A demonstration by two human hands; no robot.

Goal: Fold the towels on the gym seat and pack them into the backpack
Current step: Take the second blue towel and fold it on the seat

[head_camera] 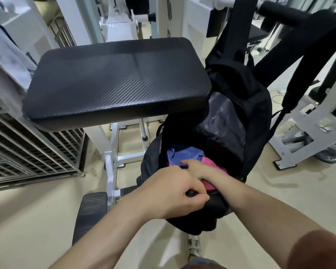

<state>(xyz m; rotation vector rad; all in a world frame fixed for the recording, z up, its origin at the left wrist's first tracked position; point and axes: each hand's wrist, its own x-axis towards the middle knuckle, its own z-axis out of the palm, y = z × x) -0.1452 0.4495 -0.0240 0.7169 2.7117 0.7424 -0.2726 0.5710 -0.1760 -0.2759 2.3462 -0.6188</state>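
One backpack (241, 105), two towels in it: one blue towel (184, 154), one pink towel (211, 165). One gym seat (114, 80). Two hands: left hand (173, 193), right hand (200, 168). One shoe (194, 247).

The seat (116, 82) is black padded vinyl with a fine woven, carbon-like grain and a dull sheen, its frame (124, 158) smooth white-painted metal with a bright chromed post (145, 131); the grille (27, 152) is pale metal bars. The backpack (258, 105) is matt black cloth with a grey, crinkled, slightly glossy synthetic lining (223, 121), and the blue towel (184, 154) and pink towel (211, 166) are soft, nappy cloth. The footplate (91, 212) looks like ribbed black rubber or plastic, and the floor (27, 220) is smooth with a faint sheen.
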